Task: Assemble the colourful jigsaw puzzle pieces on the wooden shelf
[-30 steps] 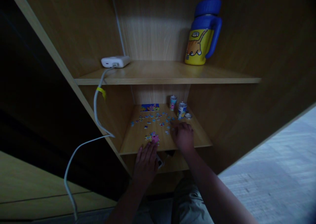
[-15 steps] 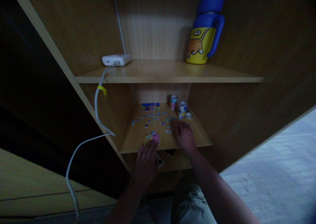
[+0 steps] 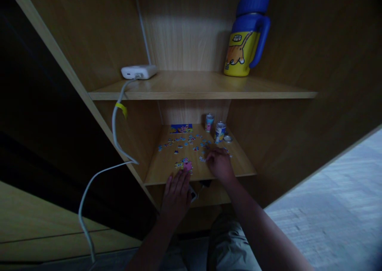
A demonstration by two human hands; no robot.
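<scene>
My left hand lies over the front edge of the lower shelf, fingers stretched out, fingertips at a partly joined patch of jigsaw puzzle with a pink figure. Farther right, my right hand is low over the shelf with its fingers curled together. Whatever they may pinch is hidden. Loose puzzle pieces lie just left of its fingertips. More small blue puzzle pieces are scattered behind, in front of a flat colourful picture card.
Two printed cans stand at the back right, a round lid beside the nearer one. On the upper shelf are a blue-yellow bottle and a white charger. Its cable hangs down the left side.
My right hand has shifted slightly left, its curled fingers nearer the loose pieces. My left hand stays at the joined patch. The whole view has moved a little.
</scene>
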